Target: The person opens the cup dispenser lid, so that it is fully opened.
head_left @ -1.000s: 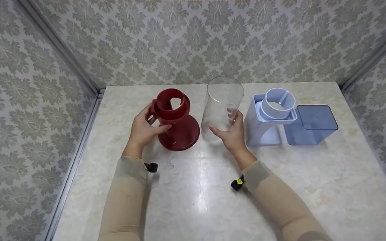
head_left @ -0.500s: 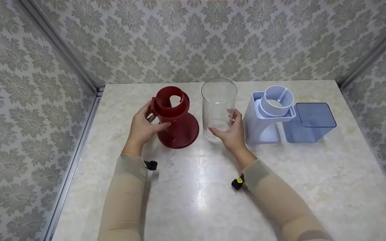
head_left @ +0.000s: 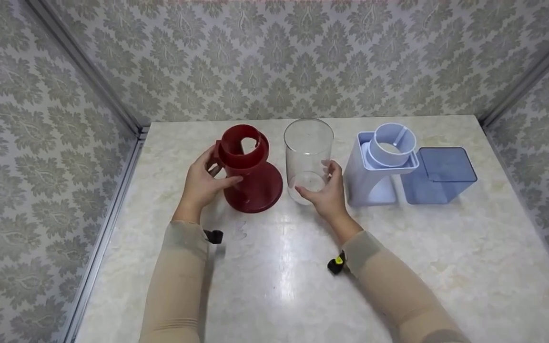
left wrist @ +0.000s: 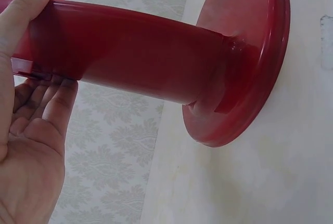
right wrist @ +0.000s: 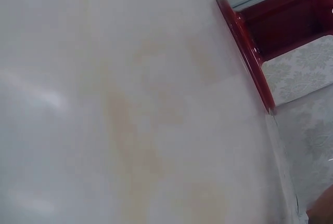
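My left hand point(head_left: 203, 183) holds a red plastic stand point(head_left: 260, 190) near its top, thumb on the front and fingers behind. The stand has a wide round base, a column and an open collar on top. In the left wrist view its column point(left wrist: 135, 52) runs from between thumb and fingers to the base. My right hand point(head_left: 329, 193) grips a clear cylinder point(head_left: 298, 164) low on its right side, thumb in front. The cylinder is upright beside the red stand, its open rim upward. The right wrist view shows the red stand's base point(right wrist: 244, 52) but little of the right hand.
Right of the cylinder stands a pale blue plastic stand point(head_left: 365, 186) with a square top and a round collar. Next to it is a translucent blue square container point(head_left: 429, 190). Patterned walls rise behind and at both sides of the light marbled table point(head_left: 255, 276).
The clear cylinder has gone from leaning to the right to upright, its rim moving left and slightly lower in the head view. The left hand keeps its hold on the red stand.
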`<state>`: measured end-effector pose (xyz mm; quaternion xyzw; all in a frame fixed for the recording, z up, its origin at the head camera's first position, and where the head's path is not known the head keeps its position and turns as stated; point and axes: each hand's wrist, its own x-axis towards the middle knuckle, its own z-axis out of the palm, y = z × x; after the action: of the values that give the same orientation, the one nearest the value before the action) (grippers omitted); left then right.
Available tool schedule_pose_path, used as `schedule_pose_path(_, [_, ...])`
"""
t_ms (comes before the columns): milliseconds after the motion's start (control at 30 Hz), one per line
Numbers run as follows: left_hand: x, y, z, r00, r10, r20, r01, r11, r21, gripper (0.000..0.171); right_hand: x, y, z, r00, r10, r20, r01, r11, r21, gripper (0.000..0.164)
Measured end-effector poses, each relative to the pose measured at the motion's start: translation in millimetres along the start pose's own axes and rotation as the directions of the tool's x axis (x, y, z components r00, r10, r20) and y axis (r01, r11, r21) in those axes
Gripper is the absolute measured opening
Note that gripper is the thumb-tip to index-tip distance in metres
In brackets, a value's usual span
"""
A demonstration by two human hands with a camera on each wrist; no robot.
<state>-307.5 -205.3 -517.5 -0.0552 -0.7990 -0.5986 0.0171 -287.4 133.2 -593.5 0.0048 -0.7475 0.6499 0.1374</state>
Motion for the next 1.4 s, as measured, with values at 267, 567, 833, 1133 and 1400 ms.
schedule_pose_path(267, [0.0,-0.8,0.6,1.000,0.003,0.005,-0.003,1.000,-0.002,0.107,-1,5,-4,0.999,-0.022,0.025,0.023,0.999,-0.031,0.108])
schedule_pose_path(567, [-4.0,-1.3,0.1,1.000,0.001,0.010,-0.001,1.000,0.009,0.105,-3,9,-5,0.997,0.042,0.058,-0.037,0.995,-0.091,0.111])
schedule_pose_path(833, [-2.9,-0.2,1.7,0.999,0.033,-0.008,-0.033,0.999,0.009,0.102,-1,6,-5,0.997,0.046,0.063,-0.040,0.994,-0.100,0.114])
schedule_pose_path(1133, [-2.5,3.0,1.7,1.000,0.030,-0.005,-0.030,1.000,-0.001,0.102,-1,2,-4,0.997,0.037,0.065,-0.032,0.996,-0.084,0.115])
schedule_pose_path(1400, [-6.3,5.1,1.8,1.000,0.025,0.006,-0.025,0.999,0.037,0.116,-6,-14,-9,0.998,-0.002,0.060,0.010,0.991,-0.131,0.136])
